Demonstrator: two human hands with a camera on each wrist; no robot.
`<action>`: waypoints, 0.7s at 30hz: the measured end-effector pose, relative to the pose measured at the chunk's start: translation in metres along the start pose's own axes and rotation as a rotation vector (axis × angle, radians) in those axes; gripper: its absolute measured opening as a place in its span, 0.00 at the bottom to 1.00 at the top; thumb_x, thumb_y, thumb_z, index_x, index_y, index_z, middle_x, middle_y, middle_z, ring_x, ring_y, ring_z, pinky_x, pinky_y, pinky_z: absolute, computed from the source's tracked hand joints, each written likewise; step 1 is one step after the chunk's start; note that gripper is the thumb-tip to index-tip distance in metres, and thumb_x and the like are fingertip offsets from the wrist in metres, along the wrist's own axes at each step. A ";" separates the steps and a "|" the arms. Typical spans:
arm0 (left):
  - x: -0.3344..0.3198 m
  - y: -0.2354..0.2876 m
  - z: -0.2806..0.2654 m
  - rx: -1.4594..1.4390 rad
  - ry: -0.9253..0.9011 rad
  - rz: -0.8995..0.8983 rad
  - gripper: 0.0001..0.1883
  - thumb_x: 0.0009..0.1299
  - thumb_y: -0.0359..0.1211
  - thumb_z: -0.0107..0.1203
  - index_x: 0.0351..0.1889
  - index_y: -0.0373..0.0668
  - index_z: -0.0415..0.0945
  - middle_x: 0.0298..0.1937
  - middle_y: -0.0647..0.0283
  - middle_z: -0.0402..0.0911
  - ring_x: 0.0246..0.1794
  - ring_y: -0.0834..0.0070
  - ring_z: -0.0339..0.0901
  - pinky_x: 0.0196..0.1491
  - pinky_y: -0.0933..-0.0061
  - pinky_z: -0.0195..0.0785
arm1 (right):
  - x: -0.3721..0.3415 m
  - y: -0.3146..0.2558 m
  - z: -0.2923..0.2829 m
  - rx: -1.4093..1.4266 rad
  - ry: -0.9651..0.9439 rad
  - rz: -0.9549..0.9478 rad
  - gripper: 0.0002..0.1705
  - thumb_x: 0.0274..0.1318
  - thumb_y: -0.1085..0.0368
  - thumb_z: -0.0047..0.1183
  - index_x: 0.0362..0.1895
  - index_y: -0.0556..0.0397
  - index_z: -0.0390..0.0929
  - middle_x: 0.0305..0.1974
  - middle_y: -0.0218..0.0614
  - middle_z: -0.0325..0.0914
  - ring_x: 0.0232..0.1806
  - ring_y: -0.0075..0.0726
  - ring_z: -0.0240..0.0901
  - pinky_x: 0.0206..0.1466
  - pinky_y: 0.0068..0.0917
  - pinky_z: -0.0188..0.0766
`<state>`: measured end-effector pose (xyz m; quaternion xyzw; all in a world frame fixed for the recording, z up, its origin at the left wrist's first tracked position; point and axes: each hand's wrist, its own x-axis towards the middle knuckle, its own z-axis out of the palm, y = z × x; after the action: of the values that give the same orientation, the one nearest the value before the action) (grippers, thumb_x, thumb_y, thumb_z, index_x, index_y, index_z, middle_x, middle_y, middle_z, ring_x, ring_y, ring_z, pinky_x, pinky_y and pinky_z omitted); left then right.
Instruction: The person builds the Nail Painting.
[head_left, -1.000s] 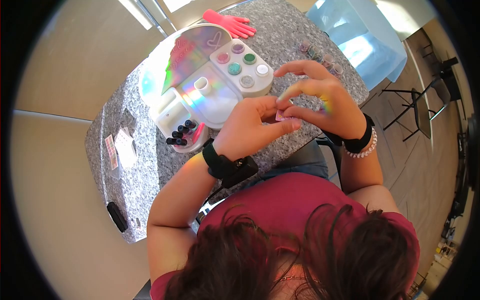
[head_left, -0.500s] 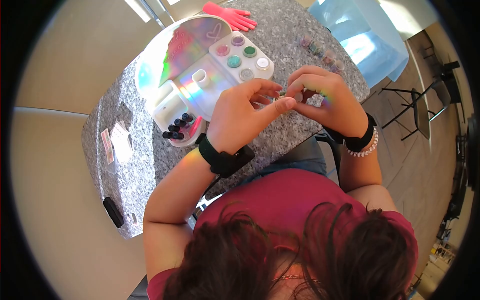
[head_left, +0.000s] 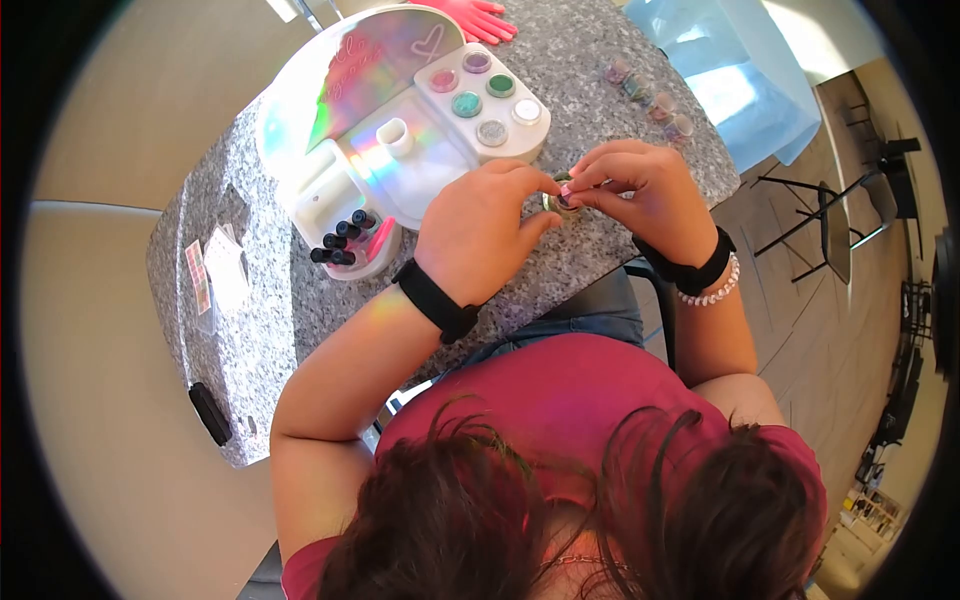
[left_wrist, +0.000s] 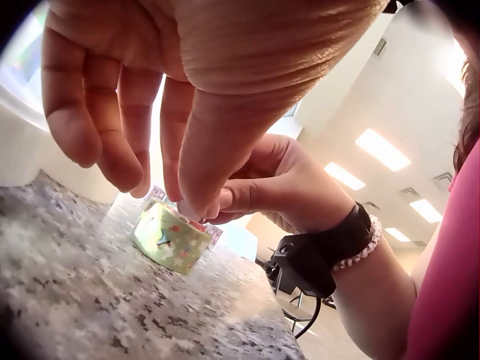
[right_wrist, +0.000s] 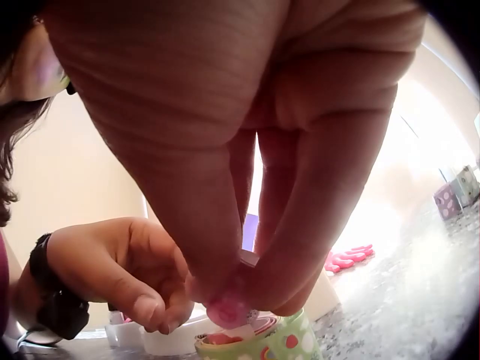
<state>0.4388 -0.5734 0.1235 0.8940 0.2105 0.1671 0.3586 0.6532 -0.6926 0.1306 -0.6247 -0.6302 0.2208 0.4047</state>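
Observation:
On the table surface stands a small green patterned roll [left_wrist: 172,238], with pale pink and red material inside it in the right wrist view. The right hand [head_left: 640,190] pinches a small pink round thing [right_wrist: 229,310] between thumb and finger, right over the roll's opening. At the roll's left side is the left hand [head_left: 475,228], its thumb and forefinger spread apart near the rim and its other fingers loosely bent. Whether the left thumb touches the roll cannot be told, as the fingertips overlap it in the left wrist view.
A white tray [head_left: 425,190] with several colored pots and dark-capped bottles lies beyond the left hand. Small jars [head_left: 662,106] stand at the far right, a pink hand model [head_left: 470,16] at the back, and sheets [head_left: 226,272] and a black object [head_left: 210,414] at the left.
The two hands held a small pink piece together; now the left fingers have come apart from it and only the right hand pinches it. The green roll has come into clearer view between the hands.

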 end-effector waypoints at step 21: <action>-0.004 0.002 0.004 0.174 -0.024 0.000 0.12 0.73 0.37 0.71 0.53 0.51 0.88 0.47 0.58 0.89 0.46 0.55 0.88 0.50 0.52 0.79 | -0.005 -0.021 0.010 -0.341 -0.066 0.002 0.02 0.61 0.71 0.66 0.38 0.56 0.86 0.42 0.44 0.82 0.44 0.58 0.84 0.49 0.47 0.82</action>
<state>0.4380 -0.5788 0.1222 0.9236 0.2200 0.1374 0.2823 0.6324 -0.6974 0.1399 -0.6774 -0.6708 0.1316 0.2718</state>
